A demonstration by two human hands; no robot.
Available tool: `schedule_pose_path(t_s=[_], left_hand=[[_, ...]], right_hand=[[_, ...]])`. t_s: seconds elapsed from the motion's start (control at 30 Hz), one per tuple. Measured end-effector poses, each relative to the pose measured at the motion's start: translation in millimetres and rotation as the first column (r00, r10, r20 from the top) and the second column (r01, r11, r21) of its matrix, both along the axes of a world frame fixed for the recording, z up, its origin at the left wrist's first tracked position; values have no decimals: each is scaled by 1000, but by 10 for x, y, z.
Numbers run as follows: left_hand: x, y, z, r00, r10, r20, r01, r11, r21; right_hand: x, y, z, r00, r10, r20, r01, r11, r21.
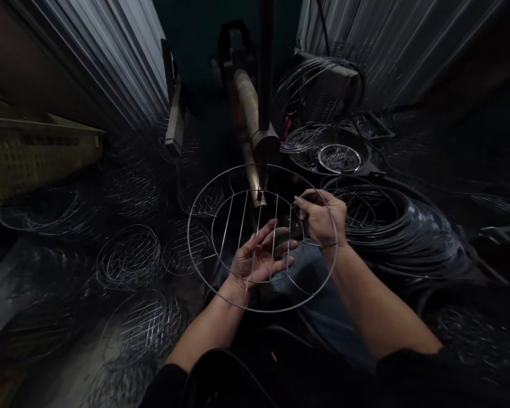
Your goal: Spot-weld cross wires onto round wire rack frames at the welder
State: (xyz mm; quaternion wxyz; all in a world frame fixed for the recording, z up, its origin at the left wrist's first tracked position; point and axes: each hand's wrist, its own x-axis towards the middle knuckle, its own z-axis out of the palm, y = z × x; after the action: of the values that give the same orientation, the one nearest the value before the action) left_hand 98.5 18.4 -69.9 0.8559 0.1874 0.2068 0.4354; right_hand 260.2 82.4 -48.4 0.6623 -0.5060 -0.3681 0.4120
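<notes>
Round wire rack (259, 214) likely light, springy, best taken by outer rim (272, 311); left hand (263, 255) beneath, fingers slack; right hand (324, 218) pinching near inner ring (212, 231), hold unclear.

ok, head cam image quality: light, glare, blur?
Head view: dim overall, brighter on the pale corrugated metal panels; small glints on the thick coil of grey metal wire; outer edges smeared; round silver wire grate fairly crisp.

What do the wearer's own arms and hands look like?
Left hand and right hand: no gloves. Forearms uncovered; dark, black-looking sleeves end around the elbows. No sleeve markings discernible in this dim light.
</notes>
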Motion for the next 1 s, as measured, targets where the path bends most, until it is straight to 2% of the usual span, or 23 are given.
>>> schedule_pose_path(t_s=[0.13,0.23,0.5,0.7,0.83,1.0], left_hand=[[41,25,-135,999,-33,25,33,999,1],[24,39,-175,999,-37,27,37,999,7],[-75,-9,-60,1000,3,-22,-3,1000,-3],[-161,105,-40,987,145,-74,-145,989,8],[-174,197,-56,981,188,-39,-188,982,7],[-172,241,-72,982,191,-1,-191,982,8]], right_hand=[[39,2,-52,999,25,37,-22,996,-81],[55,-6,-78,999,29,26,-27,996,-90],[-7,2,57,988,137,78,-130,987,-91],[-214,288,52,964,204,169,-194,978,-75],[-313,463,52,960,187,209,-182,982,-43],[-341,545,12,944,159,289,-174,984,25]])
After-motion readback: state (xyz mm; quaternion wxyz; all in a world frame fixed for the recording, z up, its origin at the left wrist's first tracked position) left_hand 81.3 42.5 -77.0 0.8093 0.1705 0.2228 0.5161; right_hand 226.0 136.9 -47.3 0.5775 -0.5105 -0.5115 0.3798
